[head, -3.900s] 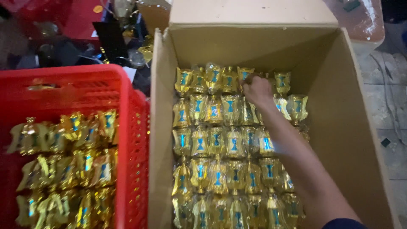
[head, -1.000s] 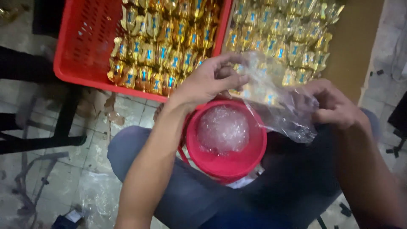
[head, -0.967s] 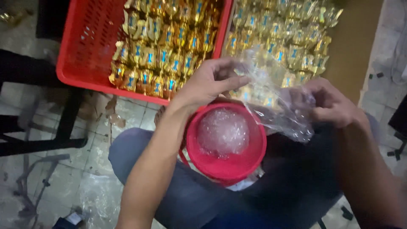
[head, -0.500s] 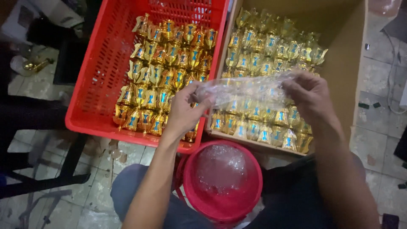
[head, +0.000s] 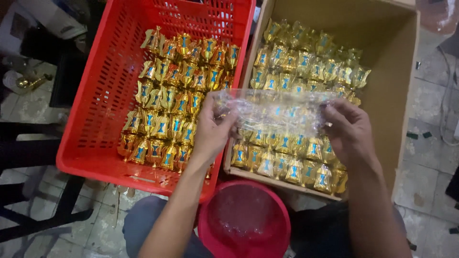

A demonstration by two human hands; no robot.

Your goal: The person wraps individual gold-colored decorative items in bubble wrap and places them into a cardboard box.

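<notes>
Clear plastic bag (head: 275, 112) held by two hands.

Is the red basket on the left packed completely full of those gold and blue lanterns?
No, the gold and blue lanterns fill only the right part of the red basket, leaving its left side bare.

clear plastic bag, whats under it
Under the clear plastic bag stretched between both hands, gold and blue ornaments show in the cardboard box; those directly beneath look blurred.
</notes>
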